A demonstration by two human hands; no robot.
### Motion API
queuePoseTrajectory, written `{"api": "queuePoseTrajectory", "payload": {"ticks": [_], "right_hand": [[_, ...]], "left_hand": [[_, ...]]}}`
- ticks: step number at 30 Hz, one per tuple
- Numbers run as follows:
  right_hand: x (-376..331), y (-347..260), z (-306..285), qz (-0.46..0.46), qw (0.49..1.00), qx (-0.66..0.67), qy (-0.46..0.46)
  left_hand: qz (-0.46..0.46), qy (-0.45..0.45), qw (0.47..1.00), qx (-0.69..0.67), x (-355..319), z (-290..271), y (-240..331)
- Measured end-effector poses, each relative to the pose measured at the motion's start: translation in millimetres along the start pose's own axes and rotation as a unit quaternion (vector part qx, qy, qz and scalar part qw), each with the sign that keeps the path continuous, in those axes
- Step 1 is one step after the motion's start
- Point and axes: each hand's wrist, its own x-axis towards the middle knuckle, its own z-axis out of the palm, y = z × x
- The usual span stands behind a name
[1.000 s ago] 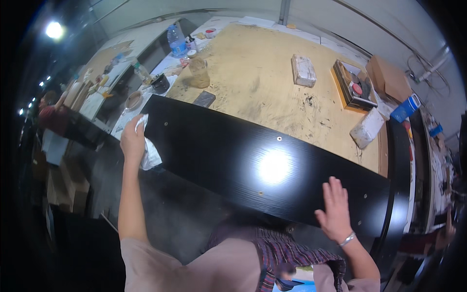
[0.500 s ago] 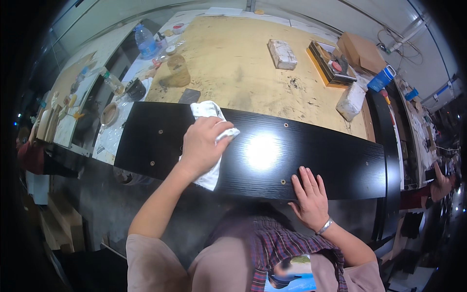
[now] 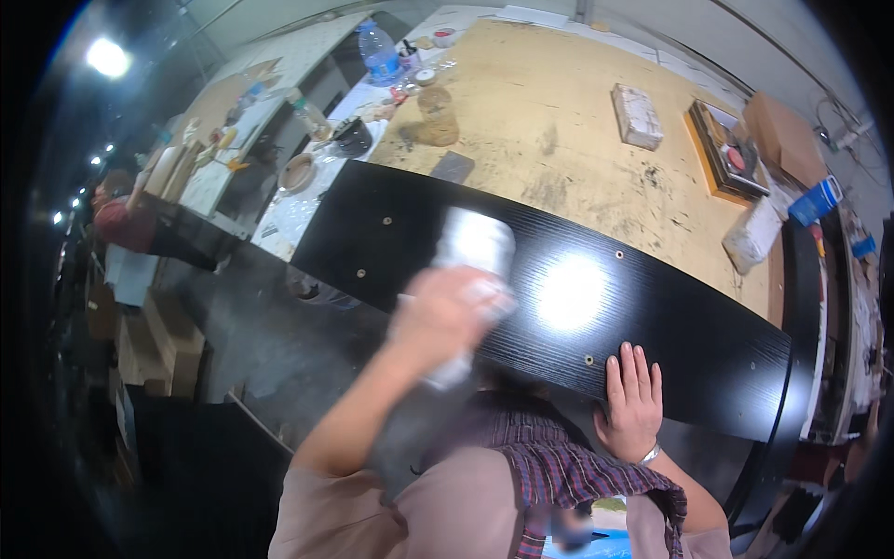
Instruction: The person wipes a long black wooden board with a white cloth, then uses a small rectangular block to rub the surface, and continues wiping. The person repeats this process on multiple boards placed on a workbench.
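Observation:
A long black wood-grain panel (image 3: 545, 252) with several brass-coloured inserts in its face lies across the near side of the table. My left hand (image 3: 438, 312), smeared by motion, grips a white cloth (image 3: 477, 238) over the panel's near edge, left of its middle. Part of the cloth spreads over the black surface, and part hangs below my hand. Flat on the panel's near edge, right of the middle, rests my right hand (image 3: 633, 401), its fingers stretched out and holding nothing. A bright light reflection shows on the panel between my hands.
Beyond the panel is a stained yellowish tabletop (image 3: 521, 93). At its left stand a water bottle (image 3: 379, 54), a jar (image 3: 437, 116) and a dark cup (image 3: 352, 137). To the right are a wrapped block (image 3: 637, 116), an open box (image 3: 729, 149) and a blue container (image 3: 814, 200). Another person (image 3: 126, 219) stands far left.
My left hand has drawn the cloth toward the panel's near edge. The whole view has turned, so the panel now slants more. My right hand stays flat on the panel.

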Motion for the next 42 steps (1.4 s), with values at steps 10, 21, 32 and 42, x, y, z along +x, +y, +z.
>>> {"api": "queuePoseTrajectory", "payload": {"ticks": [10,21,32,42], "right_hand": [[0,0,4,-0.006,0.999,0.032,0.019],[-2,-39,13,0.144,0.988,-0.021,0.052],[9,-100,38,0.354,0.923,-0.111,0.104],[25,-144,37,0.427,0.893,-0.117,0.08]], "left_hand": [[-0.367,0.298,0.878,-0.076,-48,-86,-91],[-0.152,0.245,0.948,-0.133,-15,-99,-147],[-0.303,0.168,0.893,-0.287,-43,-14,-364],[-0.011,-0.305,0.952,-0.04,168,42,-310]]}}
